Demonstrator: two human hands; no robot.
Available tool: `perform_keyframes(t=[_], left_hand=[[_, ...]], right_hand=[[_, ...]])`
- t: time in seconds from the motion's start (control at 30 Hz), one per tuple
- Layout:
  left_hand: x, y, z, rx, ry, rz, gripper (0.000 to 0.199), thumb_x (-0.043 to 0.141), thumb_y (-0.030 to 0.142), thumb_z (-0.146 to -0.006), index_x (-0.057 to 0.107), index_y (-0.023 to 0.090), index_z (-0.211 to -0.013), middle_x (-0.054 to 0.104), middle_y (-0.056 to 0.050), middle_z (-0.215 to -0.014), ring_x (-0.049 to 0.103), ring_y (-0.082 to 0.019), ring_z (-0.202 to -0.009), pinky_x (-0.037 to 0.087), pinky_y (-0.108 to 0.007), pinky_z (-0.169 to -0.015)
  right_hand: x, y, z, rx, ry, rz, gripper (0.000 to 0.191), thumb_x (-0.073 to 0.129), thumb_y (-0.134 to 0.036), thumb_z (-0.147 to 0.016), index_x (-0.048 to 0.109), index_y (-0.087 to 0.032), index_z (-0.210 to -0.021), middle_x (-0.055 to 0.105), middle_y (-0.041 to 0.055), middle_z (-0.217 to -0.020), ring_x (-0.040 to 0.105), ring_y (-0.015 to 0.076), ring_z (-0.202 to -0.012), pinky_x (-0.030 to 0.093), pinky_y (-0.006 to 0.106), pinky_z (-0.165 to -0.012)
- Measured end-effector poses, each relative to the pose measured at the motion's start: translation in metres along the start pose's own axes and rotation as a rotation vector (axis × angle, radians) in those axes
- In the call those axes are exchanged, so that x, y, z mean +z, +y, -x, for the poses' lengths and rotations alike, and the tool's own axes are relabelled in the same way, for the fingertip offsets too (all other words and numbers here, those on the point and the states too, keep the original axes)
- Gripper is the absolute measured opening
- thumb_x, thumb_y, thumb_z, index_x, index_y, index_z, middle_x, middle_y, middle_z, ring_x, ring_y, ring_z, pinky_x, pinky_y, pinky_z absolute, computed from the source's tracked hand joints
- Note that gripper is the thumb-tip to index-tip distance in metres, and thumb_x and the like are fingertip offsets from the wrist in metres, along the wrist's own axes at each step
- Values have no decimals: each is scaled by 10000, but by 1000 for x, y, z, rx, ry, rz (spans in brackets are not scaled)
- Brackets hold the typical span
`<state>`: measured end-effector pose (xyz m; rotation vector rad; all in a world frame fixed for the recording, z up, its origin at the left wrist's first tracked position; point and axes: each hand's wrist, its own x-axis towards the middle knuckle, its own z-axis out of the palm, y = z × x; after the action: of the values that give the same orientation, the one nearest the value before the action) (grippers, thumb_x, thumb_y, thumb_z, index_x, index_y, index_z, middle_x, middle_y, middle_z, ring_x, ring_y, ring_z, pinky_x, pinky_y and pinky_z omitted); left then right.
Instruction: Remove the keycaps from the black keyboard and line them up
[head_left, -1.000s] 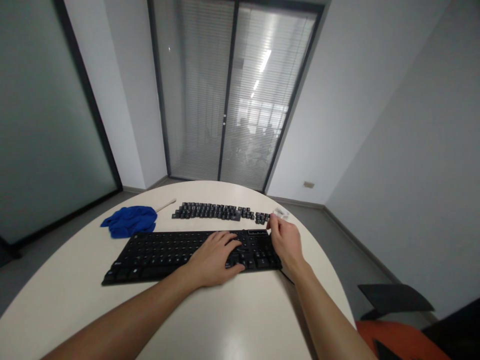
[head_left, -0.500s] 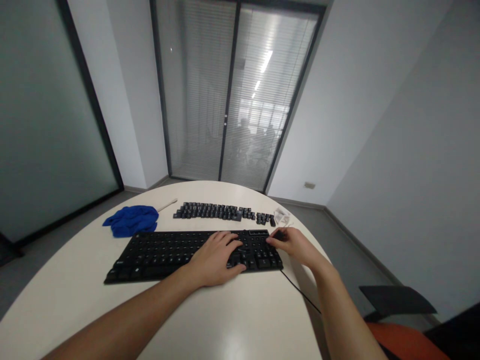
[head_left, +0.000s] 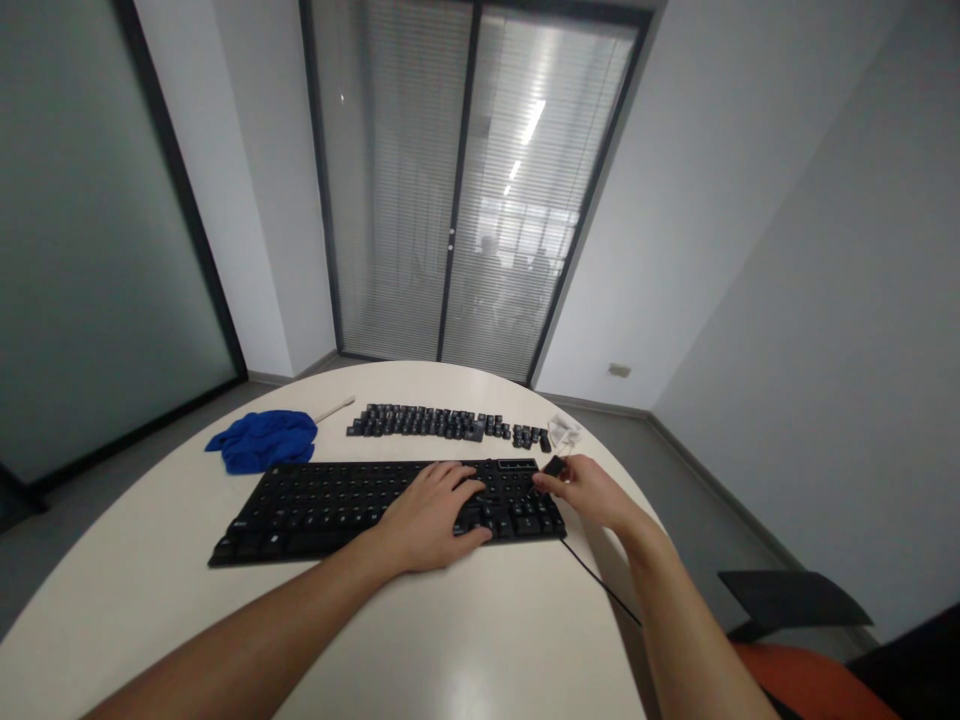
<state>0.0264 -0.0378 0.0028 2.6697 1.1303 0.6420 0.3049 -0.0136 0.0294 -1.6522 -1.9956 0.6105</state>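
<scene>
A black keyboard (head_left: pixel 322 505) lies across the table in front of me, many of its key positions without caps. My left hand (head_left: pixel 431 515) rests on its right half, fingers spread, with the thumb near the front edge. Over the number pad, my right hand (head_left: pixel 581 485) pinches a small black keycap (head_left: pixel 553 466) between thumb and fingers. Thin pale lines show just behind that hand, too fine to make out. Behind the keyboard, rows of loose keycaps (head_left: pixel 420 421) are laid out, with a smaller group (head_left: pixel 529 436) to their right.
A blue cloth (head_left: pixel 266 440) lies crumpled at the left, beside a pale-handled stick (head_left: pixel 334 410). A clear crumpled piece (head_left: pixel 564 432) sits by the table's right edge. The keyboard's cable (head_left: pixel 600 583) runs off that edge. An orange-seated chair (head_left: pixel 810 685) stands at the right.
The keycap in my right hand has turned and shows more of its surface. My left hand and the keyboard stay in place.
</scene>
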Motion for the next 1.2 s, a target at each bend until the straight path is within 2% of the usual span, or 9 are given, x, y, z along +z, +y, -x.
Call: perform_keyframes(t=[0.23, 0.37, 0.5, 0.57, 0.63, 0.73, 0.83, 1.0, 1.2], left_hand=[[1, -2, 0, -1, 0, 8, 535, 585, 527, -841, 557, 237, -1289, 519, -87, -1400, 414, -309, -1315, 283, -486, -1130], [1, -1, 0, 0, 1, 5, 539, 585, 529, -844, 557, 234, -1294, 522, -92, -1396, 420, -305, -1312, 291, -477, -1127], [-1, 0, -2, -29, 16, 57, 512, 580, 535, -852, 586, 226, -1260, 558, -88, -1359, 440, -292, -1300, 310, -459, -1123], [-2, -1, -4, -62, 41, 114, 449, 559, 512, -876, 606, 229, -1222, 590, -80, -1316, 483, -276, -1262, 339, -447, -1106], [-1, -4, -6, -111, 75, 190, 389, 556, 478, -888, 623, 233, -1184, 629, -72, -1258, 539, -263, -1201, 383, -435, -1072], [4, -10, -10, -187, 141, 331, 355, 610, 412, -860, 636, 230, -1164, 667, -71, -1207, 591, -260, -1143, 433, -417, -1028], [7, -16, -14, -186, 173, 529, 388, 650, 300, -827, 612, 224, -1205, 689, -61, -1185, 633, -230, -1093, 466, -373, -1001], [4, -17, -16, -191, 129, 688, 287, 657, 214, -805, 675, 203, -1091, 735, -52, -1070, 668, -221, -1019, 490, -363, -963], [1, -17, -18, -237, 134, 810, 263, 689, 159, -773, 674, 167, -1035, 735, -75, -1055, 674, -213, -1016, 490, -362, -968]], right_hand=[[4, 9, -4, 64, -47, -225, 324, 664, -448, -779, 728, -130, -773, 747, 93, -752, 669, 217, -690, 501, 309, -641], [6, 10, -6, 60, 2, -245, 334, 642, -447, -804, 715, -125, -759, 738, 99, -730, 666, 210, -660, 501, 305, -620], [15, -3, -7, -21, 107, -254, 350, 614, -467, -828, 708, -133, -783, 715, 71, -696, 647, 200, -640, 487, 291, -600], [24, -15, -7, -100, 162, -292, 339, 611, -462, -834, 716, -140, -842, 722, 67, -747, 652, 200, -684, 494, 293, -638], [33, -27, -6, -152, 156, -311, 313, 622, -445, -832, 717, -151, -880, 730, 64, -813, 654, 195, -720, 496, 291, -666], [47, -43, -4, -161, 171, -324, 292, 629, -426, -834, 697, -168, -953, 723, 41, -794, 638, 176, -676, 488, 282, -654], [55, -54, -2, -198, 172, -339, 261, 645, -417, -830, 684, -183, -939, 719, 30, -808, 636, 170, -699, 482, 271, -662], [62, -60, -1, -193, 120, -376, 277, 637, -445, -841, 670, -178, -909, 722, 35, -781, 647, 177, -691, 487, 272, -647], [61, -59, 1, -219, 83, -425, 327, 583, -473, -885, 686, -170, -950, 738, 57, -846, 683, 195, -785, 515, 299, -745]])
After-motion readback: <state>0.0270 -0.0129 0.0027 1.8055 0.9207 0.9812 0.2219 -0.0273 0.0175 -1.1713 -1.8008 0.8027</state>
